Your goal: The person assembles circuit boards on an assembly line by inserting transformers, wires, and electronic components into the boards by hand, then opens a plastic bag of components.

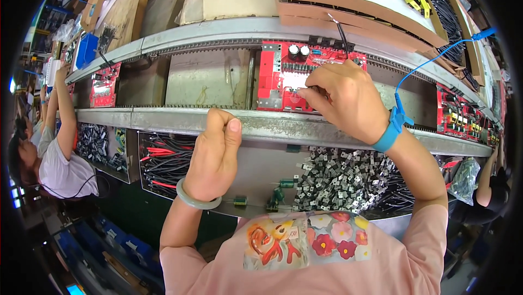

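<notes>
A red circuit board [269, 79] lies across the conveyor's two metal rails in front of me. Two round capacitors [298, 52] and a black cable [341, 37] with a bare wire end stand up from it. My right hand [348, 96], with a blue wrist strap, is over the board's lower part, thumb and forefinger closed close to its surface; anything between them is too small to make out. My left hand [213, 156], a pale bangle on its wrist, hovers by the near rail [305, 127] with curled fingers and thumb pressed against the forefinger. What it holds, if anything, is hidden.
Below the rail, a metal tray holds many transistors [348, 178], red and black wires [163, 158] and a few green capacitors [278, 194]. More boards [103, 85] sit along the line. Behind is a cardboard box [359, 17]. A blue cord [417, 66] runs from my strap. Other people work nearby.
</notes>
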The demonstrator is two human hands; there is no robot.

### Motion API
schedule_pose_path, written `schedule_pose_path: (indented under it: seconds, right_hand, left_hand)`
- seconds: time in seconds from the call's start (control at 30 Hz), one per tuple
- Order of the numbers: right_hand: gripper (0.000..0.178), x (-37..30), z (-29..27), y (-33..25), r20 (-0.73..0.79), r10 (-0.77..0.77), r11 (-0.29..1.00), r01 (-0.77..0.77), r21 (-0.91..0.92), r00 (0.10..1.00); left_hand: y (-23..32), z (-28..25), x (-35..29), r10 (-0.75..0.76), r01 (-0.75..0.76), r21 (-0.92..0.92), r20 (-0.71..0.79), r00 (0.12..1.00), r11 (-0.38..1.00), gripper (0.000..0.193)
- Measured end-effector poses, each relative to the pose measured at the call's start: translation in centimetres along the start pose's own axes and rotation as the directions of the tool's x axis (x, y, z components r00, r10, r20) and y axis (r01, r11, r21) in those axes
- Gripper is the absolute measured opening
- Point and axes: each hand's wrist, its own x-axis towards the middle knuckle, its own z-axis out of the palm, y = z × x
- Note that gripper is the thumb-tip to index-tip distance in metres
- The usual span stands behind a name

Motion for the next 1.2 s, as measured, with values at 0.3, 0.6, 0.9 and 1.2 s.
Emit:
schedule_pose_path:
  seconds: [0.3,0.6,0.9,1.2]
  right_hand:
    - [0.018,0.3,1.0,0.8,0.021,0.096,0.994,-0.098,0.057,0.995]
    - [0.021,0.7,1.6,-0.2,0.033,0.081,0.994,-0.079,-0.069,0.996]
    - [0.028,1.0,2.2,-1.1,-0.043,-0.070,0.985,0.062,-0.158,0.997]
    - [0.029,1.2,2.0,-1.2,-0.061,-0.052,0.989,0.043,-0.140,0.997]
  left_hand:
    - [0.0,0.3,-0.2,-0.052,0.052,-0.064,0.003,0.999,0.997,0.016]
    - [0.1,0.6,-0.1,-0.022,0.022,-0.035,-0.014,1.000,0.999,0.018]
    - [-1.3,0.3,0.5,0.303,-0.300,0.078,-0.038,0.952,0.951,0.025]
    - [-0.2,-0.1,2.5,0.013,-0.025,-0.250,-0.050,0.999,0.968,0.021]
